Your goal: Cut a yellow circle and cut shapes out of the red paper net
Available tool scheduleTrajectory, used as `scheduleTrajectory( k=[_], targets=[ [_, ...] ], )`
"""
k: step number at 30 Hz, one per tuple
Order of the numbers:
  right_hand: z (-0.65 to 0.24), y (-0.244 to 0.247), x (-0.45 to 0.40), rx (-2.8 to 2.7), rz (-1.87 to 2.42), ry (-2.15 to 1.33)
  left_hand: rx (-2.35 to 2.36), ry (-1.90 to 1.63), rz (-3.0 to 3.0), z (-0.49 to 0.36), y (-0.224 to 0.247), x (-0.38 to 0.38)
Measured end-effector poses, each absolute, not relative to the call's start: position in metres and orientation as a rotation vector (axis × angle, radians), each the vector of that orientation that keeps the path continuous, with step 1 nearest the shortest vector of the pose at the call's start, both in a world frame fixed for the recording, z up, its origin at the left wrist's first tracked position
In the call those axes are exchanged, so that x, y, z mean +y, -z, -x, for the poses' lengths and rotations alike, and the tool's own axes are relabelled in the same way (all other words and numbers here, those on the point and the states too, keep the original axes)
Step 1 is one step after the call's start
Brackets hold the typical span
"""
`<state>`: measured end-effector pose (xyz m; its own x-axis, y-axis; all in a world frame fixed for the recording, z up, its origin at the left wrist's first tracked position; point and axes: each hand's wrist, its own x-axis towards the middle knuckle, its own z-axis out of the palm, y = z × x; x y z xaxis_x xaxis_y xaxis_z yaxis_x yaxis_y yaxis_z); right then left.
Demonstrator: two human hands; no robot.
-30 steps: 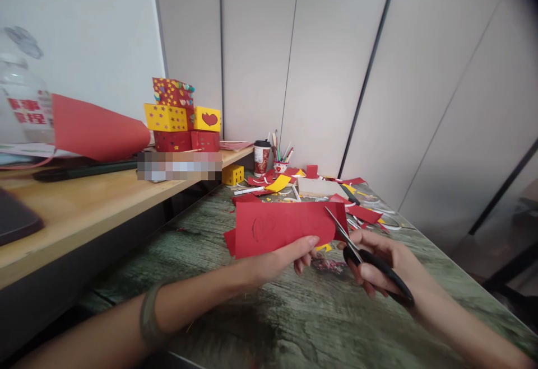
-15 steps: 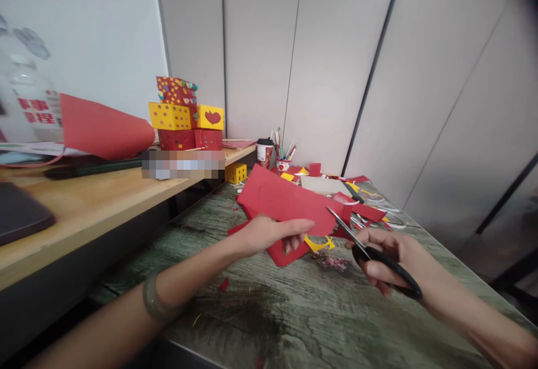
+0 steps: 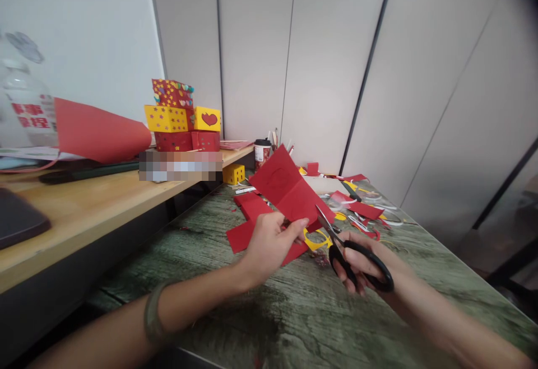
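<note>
Pinched in my left hand (image 3: 273,240) is a folded piece of red paper (image 3: 290,187), held up above the table at a slant. Black-handled scissors (image 3: 359,262) are in my right hand (image 3: 361,265), with the blades slightly apart at the paper's lower right edge. Below and left of the held paper, cut red pieces (image 3: 254,208) lie on the table. A yellow paper scrap with round cut-outs (image 3: 316,240) rests between my two hands.
A green wood-grain table (image 3: 235,307) bears red, yellow and white scraps (image 3: 365,210) at the back right. Behind stands a lidded cup (image 3: 263,153). On the wooden shelf (image 3: 105,190) at left are stacked decorated boxes (image 3: 172,117), a red paper roll (image 3: 101,131) and a bottle (image 3: 27,103).
The red paper has turned more upright and its fold shows. My right hand has moved left with the scissors, whose handles are now wider apart. The view has shifted slightly.
</note>
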<state>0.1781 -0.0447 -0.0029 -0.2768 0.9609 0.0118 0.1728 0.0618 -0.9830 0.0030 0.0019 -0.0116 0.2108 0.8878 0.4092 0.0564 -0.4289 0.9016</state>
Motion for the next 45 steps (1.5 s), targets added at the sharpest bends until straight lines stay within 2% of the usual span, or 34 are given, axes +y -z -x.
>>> scheduleTrajectory(
  k=[3, 13, 21, 34, 45],
  targets=[
    [-0.177, 0.003, -0.043, -1.575, 1.197, -1.234, 0.969, -1.292, -1.813, -0.002, 0.010, 0.003],
    [-0.190, 0.009, -0.036, -1.773, 1.069, -1.150, 0.546, -1.025, -1.576, -0.002, 0.007, 0.003],
    [-0.191, 0.001, -0.041, -1.846, 1.134, -1.048, 0.548, -0.971, -1.600, 0.001, 0.006, 0.005],
    [-0.197, -0.014, -0.045, -1.881, 1.265, -1.160, 0.592, -0.702, -1.788, 0.015, -0.006, 0.012],
    [-0.198, -0.004, -0.040, -1.741, 1.234, -1.116, 0.512, -1.032, -1.466, 0.001, 0.002, 0.006]
  ],
)
